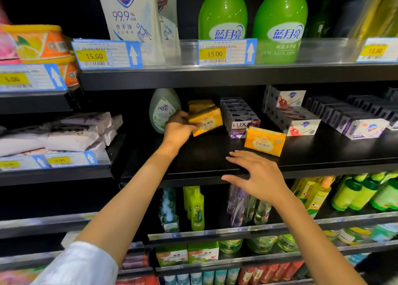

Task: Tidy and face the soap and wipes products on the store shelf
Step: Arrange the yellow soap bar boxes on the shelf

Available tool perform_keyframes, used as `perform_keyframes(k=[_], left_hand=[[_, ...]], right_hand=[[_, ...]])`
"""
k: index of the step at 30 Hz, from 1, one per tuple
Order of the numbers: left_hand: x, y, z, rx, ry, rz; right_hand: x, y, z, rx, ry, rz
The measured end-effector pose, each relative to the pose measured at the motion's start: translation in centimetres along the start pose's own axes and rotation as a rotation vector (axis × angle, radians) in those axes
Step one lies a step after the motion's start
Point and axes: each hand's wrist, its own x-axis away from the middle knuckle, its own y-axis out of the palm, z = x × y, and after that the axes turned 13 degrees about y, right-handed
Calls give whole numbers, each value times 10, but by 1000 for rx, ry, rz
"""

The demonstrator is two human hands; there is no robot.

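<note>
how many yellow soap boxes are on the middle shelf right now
3 visible: one gripped by the left hand at, one just behind it, one loose in front of the Lux row. More may be hidden behind.

Lone soap box (pixel 265 141) before Lux row (pixel 239 117)

I am in a shop. Black shelves (pixel 215 78) hold soap boxes (pixel 265 141) and green bottles (pixel 223 15), with yellow price tags (pixel 213 53) in front.
</note>
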Motion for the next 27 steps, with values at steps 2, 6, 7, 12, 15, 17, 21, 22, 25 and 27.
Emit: perform_keyframes(k=[2, 6, 7, 12, 15, 17, 21, 22, 25, 27], left_hand=[[23, -15, 14, 161, -10, -29], [62, -33, 35, 322, -32, -63], [69, -34, 36, 332, -39, -63], [95, -37, 28, 327, -7, -91], [96, -39, 29, 319, 26, -117], [97, -39, 29, 324, 61, -150], [99, -35, 28, 245, 192, -233], [99, -35, 27, 215, 219, -250], [98, -35, 24, 200, 237, -242], [97, -36, 23, 218, 225, -219]], right_hand=[[-3, -8, -3, -138, 77, -113], [-17, -20, -24, -719, 226, -149], [-22, -22, -32, -866, 258, -141], [-37, -16, -59, -1318, 337, -244], [-36, -12, -60, -1327, 326, -226], [-34, -11, -56, -1302, 297, -176], [-25, -10, -53, -1183, 175, -65], [-23, -9, -53, -1163, 145, -63], [-21, -9, -54, -1137, 104, -58], [-21, -10, -55, -1141, 104, -48]])
